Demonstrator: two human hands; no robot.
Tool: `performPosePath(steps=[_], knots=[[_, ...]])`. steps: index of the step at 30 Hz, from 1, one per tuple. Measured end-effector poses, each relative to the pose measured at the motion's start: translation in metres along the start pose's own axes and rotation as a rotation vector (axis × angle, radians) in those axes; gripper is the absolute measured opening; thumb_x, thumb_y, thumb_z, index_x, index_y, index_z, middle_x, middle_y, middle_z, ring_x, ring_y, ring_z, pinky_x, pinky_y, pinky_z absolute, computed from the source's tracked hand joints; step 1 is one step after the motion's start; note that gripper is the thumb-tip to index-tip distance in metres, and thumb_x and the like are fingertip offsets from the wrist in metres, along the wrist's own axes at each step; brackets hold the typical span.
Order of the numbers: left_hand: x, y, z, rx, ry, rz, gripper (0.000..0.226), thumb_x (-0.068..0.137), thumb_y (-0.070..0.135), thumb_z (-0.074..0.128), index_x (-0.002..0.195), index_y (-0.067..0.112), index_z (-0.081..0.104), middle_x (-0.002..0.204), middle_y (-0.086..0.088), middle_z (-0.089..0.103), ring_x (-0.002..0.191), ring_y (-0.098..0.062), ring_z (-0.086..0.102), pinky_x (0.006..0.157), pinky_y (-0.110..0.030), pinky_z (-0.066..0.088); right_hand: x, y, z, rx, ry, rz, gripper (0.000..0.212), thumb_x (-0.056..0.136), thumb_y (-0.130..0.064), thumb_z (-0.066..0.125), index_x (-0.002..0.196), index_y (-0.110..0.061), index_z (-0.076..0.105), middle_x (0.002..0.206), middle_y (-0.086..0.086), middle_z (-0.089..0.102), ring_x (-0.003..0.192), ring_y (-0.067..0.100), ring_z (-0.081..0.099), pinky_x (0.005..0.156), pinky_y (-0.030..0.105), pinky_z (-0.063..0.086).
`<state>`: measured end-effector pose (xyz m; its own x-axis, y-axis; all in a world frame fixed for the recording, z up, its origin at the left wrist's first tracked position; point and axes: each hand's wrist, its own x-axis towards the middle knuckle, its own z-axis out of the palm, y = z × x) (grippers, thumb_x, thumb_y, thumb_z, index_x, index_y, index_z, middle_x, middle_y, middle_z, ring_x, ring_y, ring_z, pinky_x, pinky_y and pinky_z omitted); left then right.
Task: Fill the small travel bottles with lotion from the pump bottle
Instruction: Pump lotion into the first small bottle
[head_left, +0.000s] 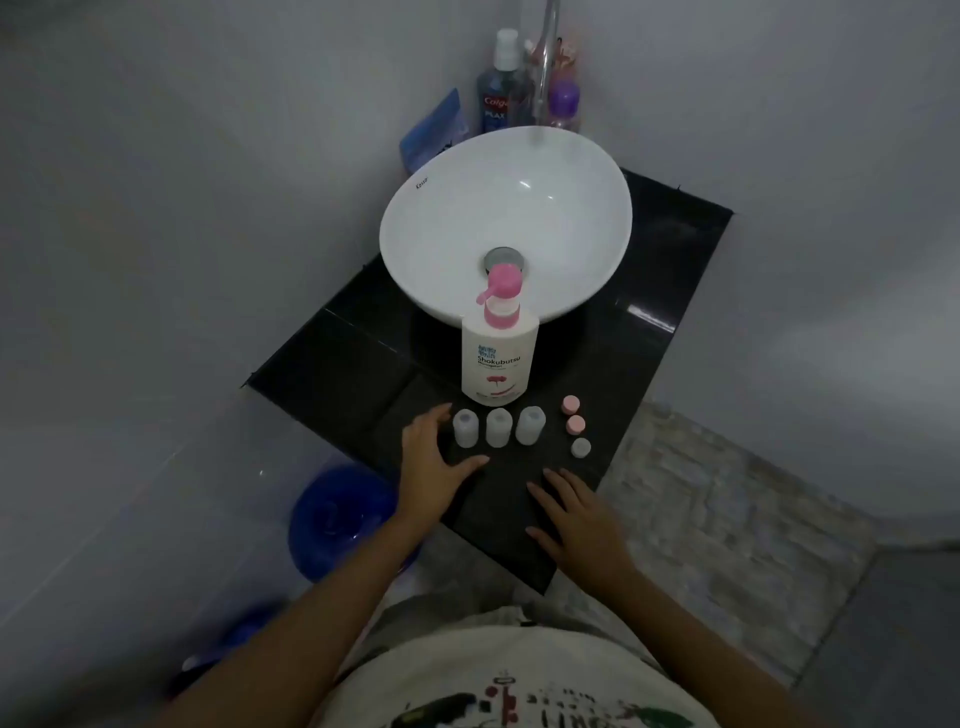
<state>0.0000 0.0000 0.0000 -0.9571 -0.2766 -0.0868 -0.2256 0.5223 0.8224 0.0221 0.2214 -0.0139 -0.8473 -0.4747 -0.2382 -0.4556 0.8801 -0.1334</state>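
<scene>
A white pump bottle (498, 358) with a pink pump head stands upright on the black counter (332, 374), just in front of the basin. Three small translucent travel bottles stand uncapped in a row before it: left (465, 428), middle (498, 427), right (530, 424). To their right lie three loose caps, two pink (570, 404) (575, 424) and one pale (581, 447). My left hand (428, 467) hovers open just left of the leftmost travel bottle, fingers spread, not touching it. My right hand (574, 525) rests open and flat on the counter's near part, holding nothing.
A white bowl basin (431, 234) fills the counter's far half, with a tap and several toiletry bottles (496, 88) behind it in the corner. A blue bucket (337, 519) sits on the floor to the left, below the counter edge. Walls close in on both sides.
</scene>
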Motion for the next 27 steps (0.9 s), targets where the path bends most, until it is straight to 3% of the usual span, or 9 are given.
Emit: performPosePath(steps=[5, 8, 11, 14, 17, 20, 23, 25, 27], knots=[[0.009, 0.005, -0.002, 0.018, -0.017, -0.005, 0.053, 0.069, 0.026, 0.081, 0.116, 0.022, 0.057, 0.112, 0.009, 0.058, 0.109, -0.006, 0.042, 0.089, -0.022, 0.04, 0.0, 0.0, -0.004, 0.014, -0.018, 0.006, 0.059, 0.086, -0.058, 0.03, 0.131, -0.025, 0.05, 0.137, 0.005, 0.053, 0.125, 0.026, 0.052, 0.098, 0.039, 0.045], [0.009, 0.007, -0.006, 0.045, -0.017, 0.0, 0.036, 0.076, 0.022, 0.076, 0.108, 0.02, 0.062, 0.108, 0.003, 0.062, 0.104, -0.006, 0.045, 0.081, -0.013, 0.035, 0.001, 0.0, -0.007, 0.063, -0.079, -0.02, 0.065, 0.087, -0.058, 0.025, 0.141, -0.024, 0.036, 0.151, 0.007, 0.034, 0.14, 0.028, 0.031, 0.111, 0.042, 0.028], [0.009, 0.007, -0.008, 0.006, 0.0, -0.01, 0.031, 0.077, 0.025, 0.075, 0.104, 0.021, 0.062, 0.106, 0.005, 0.062, 0.104, -0.008, 0.05, 0.084, -0.015, 0.038, 0.003, -0.001, -0.012, 0.099, -0.084, -0.029, 0.062, 0.091, -0.054, 0.036, 0.144, -0.022, 0.031, 0.154, 0.007, 0.026, 0.143, 0.026, 0.022, 0.115, 0.04, 0.022], [0.007, 0.011, -0.015, -0.07, 0.026, -0.041, 0.032, 0.078, 0.027, 0.074, 0.107, 0.023, 0.06, 0.108, 0.005, 0.062, 0.103, -0.007, 0.055, 0.088, -0.022, 0.045, 0.009, -0.005, -0.029, 0.217, 0.092, -0.029, 0.058, 0.088, -0.054, 0.039, 0.133, -0.017, 0.049, 0.139, 0.008, 0.046, 0.129, 0.021, 0.041, 0.107, 0.035, 0.039], [0.004, 0.026, -0.028, -0.174, 0.062, -0.008, 0.031, 0.08, 0.022, 0.073, 0.107, 0.023, 0.059, 0.104, 0.012, 0.062, 0.101, 0.002, 0.057, 0.086, -0.016, 0.044, 0.026, -0.012, -0.072, 0.407, 0.366, -0.028, 0.049, 0.087, -0.051, 0.042, 0.112, -0.015, 0.063, 0.111, 0.003, 0.061, 0.103, 0.01, 0.052, 0.088, 0.023, 0.045], [0.006, 0.049, -0.04, -0.243, 0.099, 0.067, 0.029, 0.08, 0.018, 0.073, 0.105, 0.023, 0.059, 0.102, 0.016, 0.063, 0.099, 0.003, 0.059, 0.085, -0.013, 0.046, 0.051, -0.018, -0.137, 0.628, 0.594, -0.059, 0.032, 0.089, -0.039, 0.051, 0.097, -0.011, 0.065, 0.093, 0.0, 0.062, 0.088, 0.008, 0.054, 0.076, 0.021, 0.045], [0.014, 0.067, -0.049, -0.257, 0.117, 0.127, 0.028, 0.081, 0.019, 0.072, 0.106, 0.022, 0.06, 0.103, 0.011, 0.064, 0.099, -0.003, 0.06, 0.086, -0.02, 0.05, 0.081, -0.025, -0.201, 0.769, 0.794, -0.079, 0.022, 0.09, -0.028, 0.055, 0.09, -0.009, 0.064, 0.084, -0.001, 0.061, 0.076, 0.011, 0.055, 0.069, 0.019, 0.045], [0.022, 0.077, -0.053, -0.234, 0.118, 0.135, 0.03, 0.08, 0.028, 0.07, 0.108, 0.024, 0.059, 0.106, 0.009, 0.063, 0.101, -0.006, 0.06, 0.087, -0.026, 0.052, 0.103, -0.03, -0.232, 0.798, 0.859, -0.078, 0.023, 0.09, -0.03, 0.055, 0.089, -0.009, 0.064, 0.082, -0.001, 0.061, 0.074, 0.01, 0.055, 0.068, 0.017, 0.044], [0.028, 0.086, -0.057, -0.195, 0.117, 0.139, 0.033, 0.079, 0.035, 0.068, 0.109, 0.026, 0.058, 0.107, 0.008, 0.062, 0.101, -0.007, 0.059, 0.087, -0.03, 0.053, 0.125, -0.035, -0.248, 0.763, 0.768, -0.095, 0.026, 0.09, -0.033, 0.055, 0.089, -0.009, 0.064, 0.084, -0.001, 0.063, 0.076, 0.009, 0.055, 0.07, 0.017, 0.043]])
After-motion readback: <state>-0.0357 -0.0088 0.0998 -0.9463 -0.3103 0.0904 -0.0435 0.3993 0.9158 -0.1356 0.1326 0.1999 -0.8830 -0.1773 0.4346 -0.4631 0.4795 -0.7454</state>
